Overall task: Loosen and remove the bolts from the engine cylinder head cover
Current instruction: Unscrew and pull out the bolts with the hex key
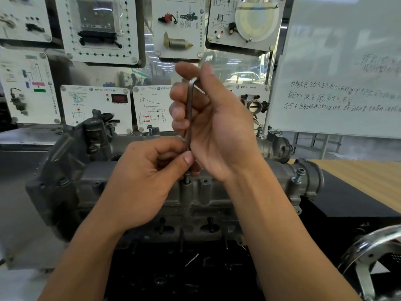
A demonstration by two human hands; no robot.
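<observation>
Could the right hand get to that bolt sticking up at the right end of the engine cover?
Probably yes: the bolt stands in the open, nothing over it. But the right hand grips the hex key, so it must carry that across.

Back wall's covered in white training panels (99, 29) with car parts and wiring diagrams mounted on them. One has a red digital readout (119, 98), another a throttle body (252, 105). Whiteboard (338, 68) on the right with handwritten Chinese notes, wood-grain tabletop (358, 177) below it, shiny chrome handwheel (368, 246) bottom right.
</observation>
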